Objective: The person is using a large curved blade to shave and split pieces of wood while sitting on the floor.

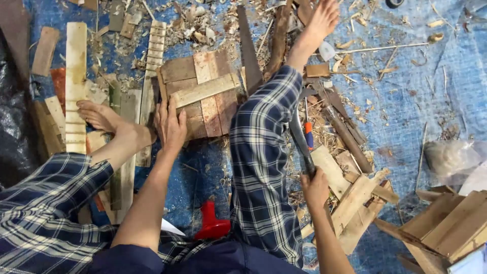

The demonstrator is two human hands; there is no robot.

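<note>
Gripping a curved blade (300,136) by its handle, the right hand (314,187) is closing tight around it, while the left hand (170,128) is pressing flat, fingers spread, on the slat panel (199,94) between both bare feet. Blade is passing close to the right shin; a slip could cut. Scraps are crowding every side, leaving little room.

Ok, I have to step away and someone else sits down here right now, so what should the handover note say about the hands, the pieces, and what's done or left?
Left hand: flat on the near edge of the slatted wooden panel, steadying it on the blue tarp.
Right hand: gripping the handle of a curved dark blade beside the right leg.
Done: the panel's slats sit under a diagonal batten.
Left: loose slats and scrap frames lie unassembled either side. A red tool lies between the legs.
</note>
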